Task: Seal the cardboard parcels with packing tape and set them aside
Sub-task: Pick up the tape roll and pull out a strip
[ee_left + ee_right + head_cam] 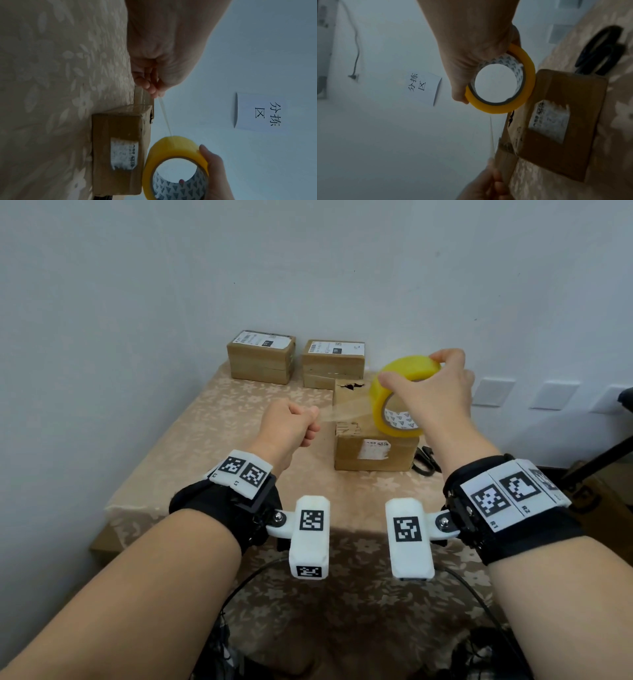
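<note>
The right hand (436, 395) grasps the yellow tape roll (399, 395) above the near parcel (375, 453), which sits at table (205, 412) centre. At nine o'clock from the roll, the left hand (287, 424) pinches the pulled-out tape strip (342, 412). Two labelled parcels (262, 356) stand at twelve o'clock; scissors (424, 462) lie at three o'clock.

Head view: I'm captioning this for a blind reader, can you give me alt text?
Two bare hands stretch clear tape above a cardboard parcel on a floral-clothed table: the right hand grips a yellow packing tape roll, the left hand pinches the pulled-out tape strip. Two labelled parcels stand by the wall; black scissors lie beside the near parcel.
</note>
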{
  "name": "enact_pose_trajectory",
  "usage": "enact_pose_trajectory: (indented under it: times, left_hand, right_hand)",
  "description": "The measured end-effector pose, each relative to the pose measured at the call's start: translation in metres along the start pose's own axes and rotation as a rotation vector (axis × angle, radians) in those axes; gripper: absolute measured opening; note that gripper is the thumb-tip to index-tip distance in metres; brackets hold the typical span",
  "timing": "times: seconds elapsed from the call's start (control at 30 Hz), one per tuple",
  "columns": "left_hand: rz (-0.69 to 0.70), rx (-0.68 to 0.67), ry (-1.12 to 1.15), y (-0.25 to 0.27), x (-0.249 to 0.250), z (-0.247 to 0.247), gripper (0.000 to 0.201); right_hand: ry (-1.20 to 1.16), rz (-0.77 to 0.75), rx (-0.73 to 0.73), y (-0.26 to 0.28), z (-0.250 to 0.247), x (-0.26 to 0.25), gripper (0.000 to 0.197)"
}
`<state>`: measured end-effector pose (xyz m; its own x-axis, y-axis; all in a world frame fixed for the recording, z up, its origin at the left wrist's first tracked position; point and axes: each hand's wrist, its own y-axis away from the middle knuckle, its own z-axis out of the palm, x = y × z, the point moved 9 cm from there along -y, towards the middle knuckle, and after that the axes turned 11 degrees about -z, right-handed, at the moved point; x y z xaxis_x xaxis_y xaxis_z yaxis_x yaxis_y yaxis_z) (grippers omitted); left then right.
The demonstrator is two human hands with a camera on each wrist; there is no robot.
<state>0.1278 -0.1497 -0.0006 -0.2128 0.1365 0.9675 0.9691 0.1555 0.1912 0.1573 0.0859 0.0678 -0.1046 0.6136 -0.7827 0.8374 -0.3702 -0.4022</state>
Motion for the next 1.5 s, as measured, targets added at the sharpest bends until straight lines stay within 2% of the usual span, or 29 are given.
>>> enact_pose_trajectory:
  times: [0.23,0.47,0.53,0.63,0.7,0.77,0.87,0.97,1.0,1.07,1.1,1.13,1.17,1.23,1.33,1.4,1.5]
  left_hand:
    - [-0.035,0.001,-0.027,-0.004,-0.008,0.003,0.015]
    - [0.043,0.023,0.008,-0.001,0.0,0.004,0.015]
    - [0.091,0.028,0.085,0.002,0.01,0.001,0.017]
    - [0.142,0.013,0.225,0.008,0.025,-0.006,0.019]
    - [0.156,-0.011,0.348,0.009,0.037,-0.013,0.015]
    - [0.201,-0.004,0.388,0.01,0.055,-0.026,0.014]
    - [0.28,0.03,0.299,0.017,0.083,-0.051,0.021]
    - [0.348,-0.002,0.024,0.027,0.099,-0.059,0.023]
    - [0.378,-0.023,-0.118,0.03,0.1,-0.055,0.023]
    - [0.444,-0.073,-0.38,0.037,0.101,-0.045,0.024]
    - [0.481,-0.094,-0.471,0.042,0.102,-0.04,0.024]
    - [0.521,-0.109,-0.535,0.046,0.105,-0.038,0.025]
    - [0.561,-0.122,-0.584,0.052,0.108,-0.036,0.025]
    - [0.638,-0.148,-0.665,0.062,0.116,-0.032,0.021]
    - [0.748,-0.134,-0.771,0.073,0.126,-0.031,0.014]
    - [0.805,-0.099,-0.787,0.075,0.131,-0.034,0.014]
    - [0.838,-0.077,-0.734,0.072,0.132,-0.036,0.015]
  right_hand:
    - [0.118,-0.064,-0.007,0.0,0.0,-0.007,0.076]
    - [0.234,-0.159,0.008,0.007,-0.004,-0.02,0.075]
    - [0.195,-0.141,0.024,0.006,-0.009,-0.021,0.077]
    - [-0.003,-0.092,0.02,0.002,-0.014,-0.02,0.079]
    - [-0.114,-0.03,-0.049,0.002,-0.011,-0.018,0.074]
    - [-0.159,0.041,-0.177,0.007,-0.001,-0.015,0.07]
    - [-0.175,0.151,-0.408,0.025,0.024,-0.009,0.092]
    - [-0.13,0.211,-0.652,0.056,0.06,-0.004,0.111]
    - [-0.097,0.217,-0.729,0.066,0.07,-0.005,0.108]
    - [0.017,0.113,-0.868,0.079,0.084,-0.015,0.071]
    - [0.092,0.028,-0.889,0.08,0.086,-0.024,0.054]
    - [0.125,-0.062,-0.845,0.073,0.085,-0.033,0.046]
    - [0.083,-0.139,-0.753,0.063,0.083,-0.042,0.04]
    - [-0.152,-0.261,-0.594,0.049,0.077,-0.065,0.037]
    - [-0.49,-0.305,-0.642,0.046,0.084,-0.084,0.028]
    - [-0.531,-0.273,-0.687,0.048,0.086,-0.09,0.017]
    - [-0.498,-0.276,-0.629,0.047,0.084,-0.095,0.006]
